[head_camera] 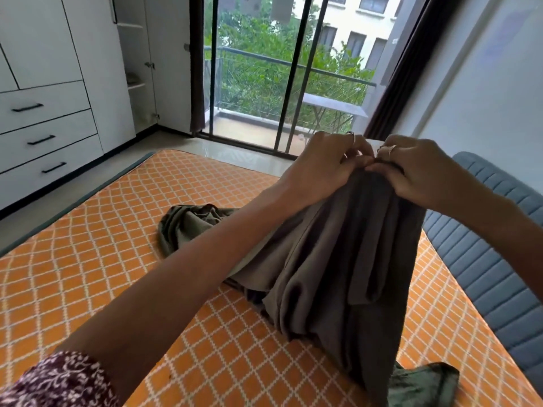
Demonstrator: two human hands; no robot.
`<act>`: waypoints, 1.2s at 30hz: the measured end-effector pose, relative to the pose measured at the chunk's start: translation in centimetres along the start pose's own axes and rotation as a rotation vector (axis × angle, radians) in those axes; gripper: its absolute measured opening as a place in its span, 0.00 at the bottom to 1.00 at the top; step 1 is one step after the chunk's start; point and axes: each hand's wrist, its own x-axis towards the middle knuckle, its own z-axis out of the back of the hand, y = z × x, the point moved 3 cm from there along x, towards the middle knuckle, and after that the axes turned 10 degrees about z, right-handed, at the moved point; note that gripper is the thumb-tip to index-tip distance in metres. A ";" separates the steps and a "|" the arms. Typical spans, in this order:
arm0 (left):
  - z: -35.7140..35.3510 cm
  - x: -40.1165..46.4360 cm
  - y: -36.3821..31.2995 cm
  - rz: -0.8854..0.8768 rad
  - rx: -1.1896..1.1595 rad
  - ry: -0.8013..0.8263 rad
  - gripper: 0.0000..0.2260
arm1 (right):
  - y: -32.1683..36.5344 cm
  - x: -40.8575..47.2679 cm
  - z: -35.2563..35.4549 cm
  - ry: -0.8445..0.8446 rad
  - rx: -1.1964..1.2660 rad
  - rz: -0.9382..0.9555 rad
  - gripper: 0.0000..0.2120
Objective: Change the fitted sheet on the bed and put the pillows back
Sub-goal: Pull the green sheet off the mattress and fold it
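Olive-grey cloth, the fitted sheet point(338, 259), hangs in long folds from both hands, raised above the right half of the bed in the head view. The left hand point(326, 168) and the right hand point(417, 171) meet at the top of the bunched fabric, knuckles nearly touching, fingers curled and pinching the gathered edge between them; a ring shows on each hand. From that pinch the sheet falls toward the near side, spreading into pleats that reach the mattress point(88, 259), and its lower end lies crumpled on the surface at the near right. Another part of the same cloth lies heaped on the mattress to the left of the hanging folds, partly hidden behind the left forearm, which crosses the view from the near left, with a patterned maroon sleeve point(58, 380) at the corner. The mattress is bare, covered in an orange fabric with a white lattice print and a dark edge along its left side. A padded blue-grey headboard point(484, 245) runs along the right edge of the bed. To the far left stands a white wardrobe point(50, 92) with drawers and black handles. Beyond the bed, sliding glass doors point(264, 69) open onto a balcony railing, trees and a pale building.
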 end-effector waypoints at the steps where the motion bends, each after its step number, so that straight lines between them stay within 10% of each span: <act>1: 0.0 -0.4 -0.2 0.005 -0.019 -0.009 0.05 | 0.1 -0.1 0.4 -0.022 -0.018 0.022 0.20; 6: -0.4 -5.5 0.4 0.003 -0.048 -0.150 0.13 | 0.1 -0.1 1.8 -0.037 -0.053 0.063 0.13; 10: -2.1 -13.8 4.8 0.489 -0.313 -0.425 0.06 | -1.2 -1.3 2.7 -0.054 -0.062 0.050 0.19; 14: -8.8 -18.7 11.1 0.783 -0.250 -0.040 0.07 | -1.9 -1.6 3.3 -0.045 -0.053 0.031 0.19; 21: -13.2 -16.9 14.2 0.724 0.092 0.395 0.25 | -2.8 -2.6 4.2 -0.038 -0.054 -0.005 0.19; 36: -13.0 -21.5 18.6 0.716 0.206 0.605 0.08 | -5.3 -4.4 4.3 -0.003 -0.066 -0.047 0.22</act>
